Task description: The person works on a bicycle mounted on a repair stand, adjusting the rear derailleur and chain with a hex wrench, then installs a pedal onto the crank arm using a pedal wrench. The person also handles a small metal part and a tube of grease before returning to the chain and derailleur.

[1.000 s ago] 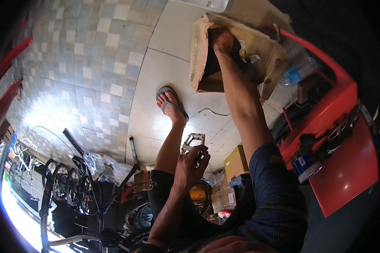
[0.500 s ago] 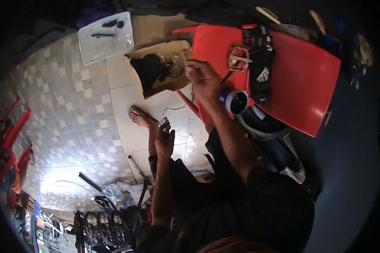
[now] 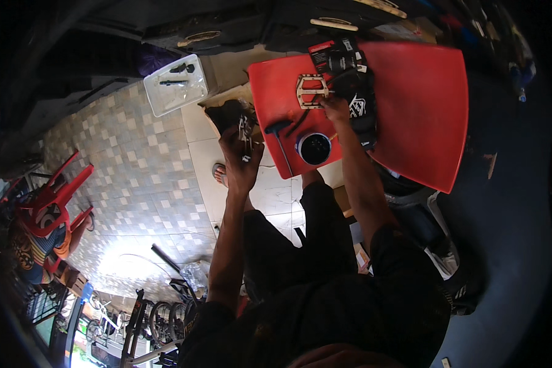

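Observation:
My left hand (image 3: 242,161) is closed around a pale metal bicycle pedal (image 3: 245,130), held up in front of the cardboard box. Over the red plastic tabletop (image 3: 417,116), my right hand (image 3: 337,111) has its fingers closed at the spindle end of a second, gold-coloured bicycle pedal (image 3: 311,91). That pedal appears to rest on the tabletop. Just below it stands an open tub of dark grease (image 3: 315,149). A T-handled tool (image 3: 281,138) lies to the tub's left. Black gloves (image 3: 360,104) with white print are right of my right hand.
A white tray (image 3: 196,95) with dark tools sits on the floor at far left, near the cardboard box (image 3: 211,119). Red chairs (image 3: 61,193) stand at the left, with a person beside them. Bicycles (image 3: 159,322) are at lower left, and a tyre (image 3: 398,184) is below the tabletop.
My right hand has come down from above the table's left edge to the gold pedal. My left hand has risen with its pedal toward the box. The whole view has shifted.

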Demonstrator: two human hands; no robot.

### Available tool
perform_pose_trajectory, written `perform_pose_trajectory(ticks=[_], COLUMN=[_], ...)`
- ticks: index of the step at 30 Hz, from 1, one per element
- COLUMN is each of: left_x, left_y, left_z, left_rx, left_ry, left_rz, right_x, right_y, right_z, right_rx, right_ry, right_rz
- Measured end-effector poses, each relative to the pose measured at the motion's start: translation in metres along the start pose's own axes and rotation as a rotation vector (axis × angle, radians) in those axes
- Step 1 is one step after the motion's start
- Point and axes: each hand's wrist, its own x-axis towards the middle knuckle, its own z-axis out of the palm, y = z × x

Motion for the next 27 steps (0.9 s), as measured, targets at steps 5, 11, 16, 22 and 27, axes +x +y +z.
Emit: perform_pose_trajectory(ticks=[5, 11, 16, 22, 27], left_x=[0.024, 0.048, 0.051, 0.016, 0.008], left_y=[-0.003, 0.018, 0.072, 0.081, 0.117], left_z=[0.005, 0.007, 0.0, -0.01, -0.025], left_rx=[0.055, -0.112, 0.398, 0.259, 0.359], left_ry=[-0.232, -0.316, -0.541, -0.331, -0.267], left_rz=[-0.055, -0.209, 0.114, 0.321, 0.405], right_x=[-0.026, -0.11, -0.157, -0.186, -0.207], right_y=[-0.035, -0.136, -0.195, -0.234, -0.245], right_z=[-0.026, -0.139, -0.19, -0.214, -0.24], right_rx=[0.189, 0.271, 0.175, 0.294, 0.638], right_ry=[0.107, 0.113, 0.132, 0.17, -0.011], right_rz=[0.027, -0.506, -0.798, -0.936, -0.703])
